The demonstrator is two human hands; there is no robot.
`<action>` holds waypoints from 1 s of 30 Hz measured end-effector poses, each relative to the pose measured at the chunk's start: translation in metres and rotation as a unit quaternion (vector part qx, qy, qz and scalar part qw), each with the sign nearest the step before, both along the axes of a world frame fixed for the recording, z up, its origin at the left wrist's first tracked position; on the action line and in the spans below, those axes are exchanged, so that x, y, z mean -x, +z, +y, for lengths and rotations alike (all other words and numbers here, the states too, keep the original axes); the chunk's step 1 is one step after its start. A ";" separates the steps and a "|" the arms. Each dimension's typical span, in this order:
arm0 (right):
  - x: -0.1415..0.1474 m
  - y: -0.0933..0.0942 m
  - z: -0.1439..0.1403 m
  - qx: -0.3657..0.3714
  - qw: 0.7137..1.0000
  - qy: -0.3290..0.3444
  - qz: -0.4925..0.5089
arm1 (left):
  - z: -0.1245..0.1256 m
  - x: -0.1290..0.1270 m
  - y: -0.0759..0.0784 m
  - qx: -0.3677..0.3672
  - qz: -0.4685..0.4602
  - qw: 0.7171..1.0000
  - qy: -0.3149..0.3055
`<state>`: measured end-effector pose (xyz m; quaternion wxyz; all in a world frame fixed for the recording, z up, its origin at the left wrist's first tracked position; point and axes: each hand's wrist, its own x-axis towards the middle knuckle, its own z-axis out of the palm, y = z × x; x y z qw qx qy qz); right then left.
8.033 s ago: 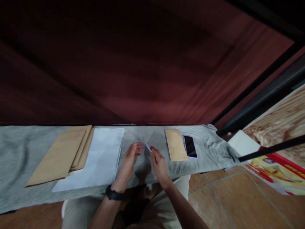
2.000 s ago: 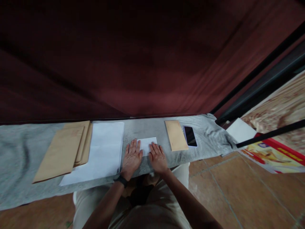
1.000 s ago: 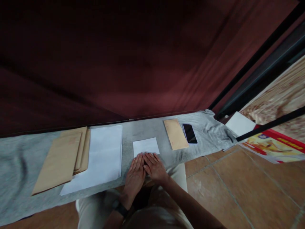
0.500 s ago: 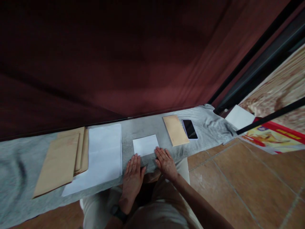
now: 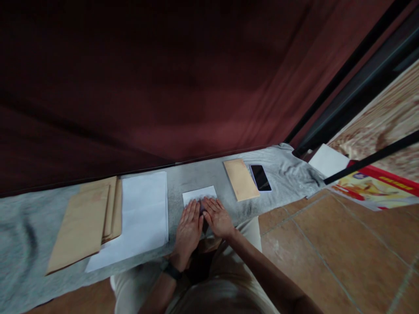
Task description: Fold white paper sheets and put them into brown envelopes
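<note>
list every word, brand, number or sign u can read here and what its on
None is readable.
Red-and-yellow printed packaging: yellow lettering, too blurred; blue mark, too small.
Large brown envelopes: faint print, too blurred.
Small tan envelope: faint reddish marks, too small.
Small white paper: no writing visible on the part showing.
Phone: dark screen, no text visible.
</note>
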<state>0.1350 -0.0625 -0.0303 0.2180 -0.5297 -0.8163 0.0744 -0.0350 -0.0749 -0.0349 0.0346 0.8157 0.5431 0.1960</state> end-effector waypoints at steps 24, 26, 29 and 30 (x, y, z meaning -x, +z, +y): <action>-0.033 -0.015 -0.011 -0.008 0.998 -0.056 -0.020 | -0.014 0.021 -0.014 -0.010 0.026 0.998 0.055; -0.034 -0.013 -0.010 -0.005 0.998 -0.058 -0.016 | -0.009 0.020 -0.012 -0.014 0.018 0.998 0.055; -0.031 -0.007 -0.003 -0.003 0.998 -0.060 -0.011 | 0.005 0.015 -0.009 -0.014 0.006 0.999 0.045; -0.029 -0.004 0.001 -0.004 0.998 -0.056 -0.010 | 0.010 0.013 -0.008 -0.010 0.004 0.999 0.037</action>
